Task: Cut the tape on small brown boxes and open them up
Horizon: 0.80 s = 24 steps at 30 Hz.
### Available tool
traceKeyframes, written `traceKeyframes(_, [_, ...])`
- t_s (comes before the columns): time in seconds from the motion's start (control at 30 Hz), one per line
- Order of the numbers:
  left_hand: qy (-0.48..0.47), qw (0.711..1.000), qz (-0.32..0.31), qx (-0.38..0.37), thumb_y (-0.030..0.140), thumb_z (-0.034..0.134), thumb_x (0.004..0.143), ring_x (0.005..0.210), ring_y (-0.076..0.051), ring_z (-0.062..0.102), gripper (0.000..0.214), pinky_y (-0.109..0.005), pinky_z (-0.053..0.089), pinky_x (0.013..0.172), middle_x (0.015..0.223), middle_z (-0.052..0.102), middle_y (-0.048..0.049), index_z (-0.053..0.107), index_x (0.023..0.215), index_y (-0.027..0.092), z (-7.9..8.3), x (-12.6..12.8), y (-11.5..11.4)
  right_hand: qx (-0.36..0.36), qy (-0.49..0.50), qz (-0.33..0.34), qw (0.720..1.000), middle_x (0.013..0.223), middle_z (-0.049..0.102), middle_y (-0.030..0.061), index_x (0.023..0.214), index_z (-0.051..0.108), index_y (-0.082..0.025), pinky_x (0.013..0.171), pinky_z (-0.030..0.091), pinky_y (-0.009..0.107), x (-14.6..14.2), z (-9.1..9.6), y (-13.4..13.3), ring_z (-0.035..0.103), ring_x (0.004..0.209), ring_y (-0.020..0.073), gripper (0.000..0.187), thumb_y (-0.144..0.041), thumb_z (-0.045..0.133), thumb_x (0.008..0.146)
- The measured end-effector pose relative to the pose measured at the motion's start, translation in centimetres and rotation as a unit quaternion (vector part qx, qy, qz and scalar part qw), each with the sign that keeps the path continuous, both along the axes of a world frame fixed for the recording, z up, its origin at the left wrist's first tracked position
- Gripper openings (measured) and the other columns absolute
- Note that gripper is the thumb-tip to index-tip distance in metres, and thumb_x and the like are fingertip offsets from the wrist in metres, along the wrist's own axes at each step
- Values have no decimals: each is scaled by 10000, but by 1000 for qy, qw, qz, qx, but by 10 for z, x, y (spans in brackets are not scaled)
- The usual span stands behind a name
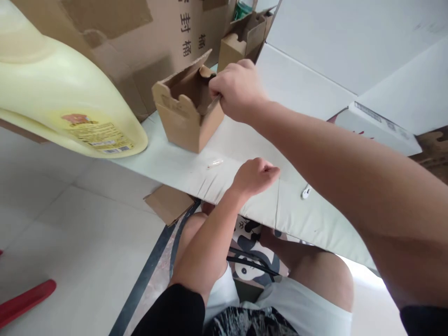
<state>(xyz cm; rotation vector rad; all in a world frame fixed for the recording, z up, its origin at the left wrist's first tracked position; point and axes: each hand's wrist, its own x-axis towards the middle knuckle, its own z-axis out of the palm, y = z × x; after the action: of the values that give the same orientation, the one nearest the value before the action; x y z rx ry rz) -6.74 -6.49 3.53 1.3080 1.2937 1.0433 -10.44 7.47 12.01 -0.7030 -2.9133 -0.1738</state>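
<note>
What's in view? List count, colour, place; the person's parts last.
Small cartons: 2, brown, on table
Large box: 1, brown, upper left
Cardboard pieces: 2, brown, by table, right edge
Bottle: 1, yellow, left
Container: 1, green, top
White box: 1, white, right
Table: 1, pale, centre
Small items: 2, whitish, on table
Red items: 2, red, lower left
Panda print: 1, black-white, bottom
Shorts: 1, white, bottom
Legs: 2, bottom
Left hand: 1, over table
Right hand: 1, at front carton
</note>
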Motion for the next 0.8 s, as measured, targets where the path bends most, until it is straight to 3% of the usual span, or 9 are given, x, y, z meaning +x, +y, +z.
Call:
traceKeyframes(0.1, [19,995,-61,73,223,595,870,518,-109,255,466,-323,171,494,543,248,20,251,555,210,33,-20,-29,15,51,-13,998,948,754,67,790,670,-191,1131,474,637,52,-4,6,639,1220,316,188,-59,551,851])
traceKeyframes(0.17, [-35,981,-38,185,273,595,928,519,-113,314,444,-308,265,502,552,330,21,332,577,208,50,-31,-48,-1,87,47,995,908,736,86,752,657,-214,1051,544,584,104,-6,1,670,1151,312,206,-88,518,838])
traceKeyframes(0.27, [-121,892,220,376,385,587,976,538,-144,471,393,-336,424,561,604,486,16,473,628,244,54,-39,-57,-27,145,94,985,844,719,73,690,628,-260,1009,593,533,186,-9,-25,701,1112,280,279,-172,486,913])
traceKeyframes(0.33, [-83,856,333,386,540,675,926,754,-192,644,322,-371,540,742,783,632,-3,597,749,282,44,-41,-46,-23,195,131,972,824,719,63,708,635,-265,912,630,502,232,-11,-51,718,1109,277,275,-179,513,938])
traceKeyframes(0.4, [-64,881,304,356,622,742,856,1193,-252,648,345,-410,539,978,1219,696,-27,697,1003,313,30,-36,-26,-23,204,135,969,797,707,65,711,644,-272,852,641,460,265,-15,-75,727,1096,264,312,-224,513,990])
traceKeyframes(0.47, [-26,929,214,301,699,752,796,1390,-298,549,518,-443,493,1087,1425,630,-54,709,1124,301,17,-25,-4,-28,214,137,967,796,703,67,717,652,-276,821,643,422,287,-20,-88,726,1103,253,333,-257,513,1019])
traceKeyframes(0.6, [41,970,107,215,550,677,884,1404,-312,530,359,-437,456,1149,1156,676,-101,637,753,218,1,17,32,-86,244,89,962,907,737,72,775,690,-278,968,635,437,320,-33,-79,699,1220,262,297,-303,533,1026])
traceKeyframes(0.7, [75,964,136,217,396,728,827,1278,-279,576,366,-402,473,1110,953,608,-69,481,620,221,-2,43,47,-205,272,14,940,1094,771,77,907,741,-287,1170,537,515,354,-47,-70,631,1372,291,269,-379,520,1028])
traceKeyframes(0.8, [75,950,182,244,309,679,815,1179,-269,588,340,-410,476,1065,782,502,-43,430,598,228,-3,56,56,-309,297,-44,902,1435,679,91,1156,734,-286,1247,446,573,380,-60,-85,511,1507,323,361,-486,456,1043])
